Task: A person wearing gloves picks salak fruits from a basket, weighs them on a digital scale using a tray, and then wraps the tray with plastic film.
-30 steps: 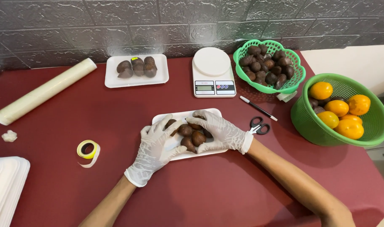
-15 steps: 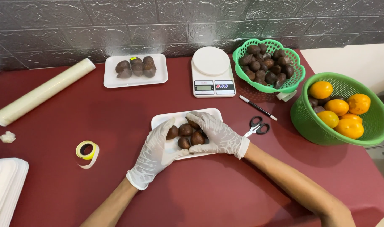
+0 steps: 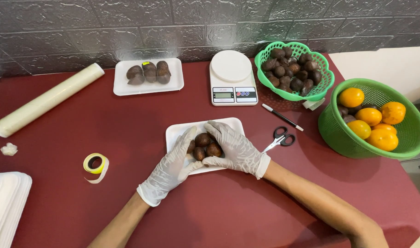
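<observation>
Four or so dark brown fruits lie bunched on a white tray at the middle of the bench.

Left hand: white glove, fingers loosely curved, not closed; it cups the fruits from the left, fingertips reaching the far side of the pile, thumb along the tray's near edge.

Right hand: white glove, likewise half open; it cups the fruits from the right, fingers laid over the pile, thumb near the front fruit. The two hands enclose the bunch between them; neither lifts a fruit.

Scissors: black handles, just right of the tray.

Pen: black with a white cap, beyond the scissors.

Scale: white, round platform, straight behind the tray.

Second tray: white, back left of the scale, carrying three brown fruits.

Small basket: green, scalloped rim, right of the scale, filled with the same dark fruits.

Large basket: green, at the bench's right edge, holding oranges and a few dark fruits.

Tape: yellow ring, left of the hands.

Film roll: pale, lying diagonally at far left.

Tray stack: white, at the near left corner.
</observation>
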